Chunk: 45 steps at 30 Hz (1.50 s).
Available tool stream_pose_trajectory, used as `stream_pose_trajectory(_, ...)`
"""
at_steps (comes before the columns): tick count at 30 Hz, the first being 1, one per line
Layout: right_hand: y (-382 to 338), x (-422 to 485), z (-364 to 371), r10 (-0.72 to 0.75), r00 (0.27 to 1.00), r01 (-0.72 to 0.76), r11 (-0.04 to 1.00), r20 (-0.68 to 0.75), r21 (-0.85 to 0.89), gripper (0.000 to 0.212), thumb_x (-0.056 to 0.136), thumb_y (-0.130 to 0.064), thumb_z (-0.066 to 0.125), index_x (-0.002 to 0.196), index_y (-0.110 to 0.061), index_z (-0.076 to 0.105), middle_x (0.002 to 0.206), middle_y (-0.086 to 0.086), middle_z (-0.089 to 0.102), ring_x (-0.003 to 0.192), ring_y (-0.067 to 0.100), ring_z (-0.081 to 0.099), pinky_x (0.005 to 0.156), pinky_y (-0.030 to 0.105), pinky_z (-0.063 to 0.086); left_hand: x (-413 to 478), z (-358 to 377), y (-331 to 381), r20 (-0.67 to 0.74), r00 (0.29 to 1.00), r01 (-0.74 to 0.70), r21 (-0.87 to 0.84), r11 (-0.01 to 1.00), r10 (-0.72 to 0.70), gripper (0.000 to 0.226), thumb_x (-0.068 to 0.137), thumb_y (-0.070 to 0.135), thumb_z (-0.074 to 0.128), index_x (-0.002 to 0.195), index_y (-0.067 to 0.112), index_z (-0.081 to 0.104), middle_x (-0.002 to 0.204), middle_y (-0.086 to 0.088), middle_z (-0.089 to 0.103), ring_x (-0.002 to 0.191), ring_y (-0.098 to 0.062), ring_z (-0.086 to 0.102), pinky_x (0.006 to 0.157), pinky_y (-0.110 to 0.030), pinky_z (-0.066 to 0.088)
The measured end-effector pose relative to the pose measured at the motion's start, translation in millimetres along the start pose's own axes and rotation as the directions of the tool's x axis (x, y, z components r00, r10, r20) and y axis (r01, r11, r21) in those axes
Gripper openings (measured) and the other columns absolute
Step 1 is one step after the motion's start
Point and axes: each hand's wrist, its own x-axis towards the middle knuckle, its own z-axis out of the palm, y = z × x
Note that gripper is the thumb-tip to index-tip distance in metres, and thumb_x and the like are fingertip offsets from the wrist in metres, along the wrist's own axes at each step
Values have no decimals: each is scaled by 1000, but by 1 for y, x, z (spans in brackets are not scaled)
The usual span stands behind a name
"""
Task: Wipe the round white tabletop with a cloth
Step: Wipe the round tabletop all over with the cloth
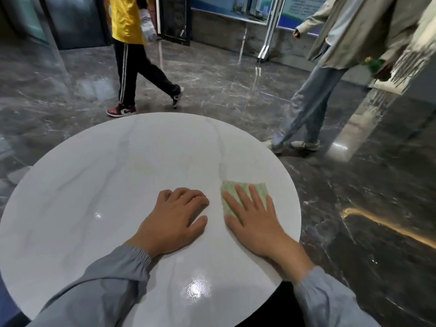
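Green patterned cloth (261,188) is being pressed by flat right hand (257,227), left hand (172,220) resting empty, relaxed; round white tabletop (94,185) prob. mostly unwiped.

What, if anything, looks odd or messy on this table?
Nothing is spilled or broken. Only a faint yellowish smudge near the middle of the tabletop stands out, beyond the left hand; the right hand presses the green cloth flat.
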Motion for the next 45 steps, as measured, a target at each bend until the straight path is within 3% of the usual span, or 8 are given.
stream_pose_trajectory(3,-16,-59,17,-59,998,59,998,20,-11,66,94,-66,5,158,-57,-11,168,-18,-25,152,17,-35,122,52,-18,1,-1,0,4,1000,3,-10,1000,-3,38,98,58,37,129,42,53,138,28,49,132,-5,40,107,-34,22)
stream_pose_trajectory(6,-31,-95,26,-73,996,67,992,-50,-106,64,99,-60,27,161,-53,13,173,-10,2,160,29,-4,120,54,-1,1,0,-1,15,1000,5,-13,1000,-5,42,98,60,36,132,42,53,140,29,48,134,-4,37,108,-34,21)
stream_pose_trajectory(7,-33,-98,24,-62,995,53,992,-76,-110,63,101,-58,31,161,-53,12,173,-10,0,160,30,-5,120,54,-1,1,0,-1,16,1000,4,-16,1000,-4,42,98,60,35,132,42,54,140,28,49,135,-4,38,109,-35,22)
stream_pose_trajectory(9,-32,-93,21,-48,999,49,998,24,-39,63,105,-58,25,158,-58,-7,167,-17,-27,153,20,-33,121,52,-17,0,-1,0,17,1000,7,-25,1000,-6,42,98,60,36,132,42,54,140,28,49,135,-5,39,109,-36,22)
stream_pose_trajectory(12,-30,-72,12,-29,998,29,1000,60,0,62,105,-60,21,156,-58,-15,165,-20,-31,148,12,-42,120,51,-24,0,-1,0,39,999,12,-21,1000,-11,43,99,60,33,134,43,52,142,29,47,137,-4,36,110,-34,20)
stream_pose_trajectory(25,-7,130,-24,172,982,-178,981,81,78,65,102,-62,16,162,-49,-7,171,-10,-20,157,25,-24,120,61,-18,1,1,0,-4,1000,6,-19,1000,-6,38,100,56,40,131,40,54,140,26,51,133,-7,42,107,-36,24)
stream_pose_trajectory(38,10,200,-51,215,971,-226,969,109,101,64,102,-60,22,162,-51,1,172,-13,-14,158,23,-19,122,61,-14,1,3,0,-59,998,-10,-31,999,8,34,99,52,47,127,35,57,135,22,54,126,-11,47,103,-38,28)
stream_pose_trajectory(45,9,177,-41,127,989,-131,990,77,51,63,103,-60,19,161,-52,-4,172,-11,-17,158,24,-21,122,61,-14,1,2,1,-24,1000,2,-12,1000,-2,37,99,53,44,129,35,56,138,22,53,129,-9,44,106,-38,28)
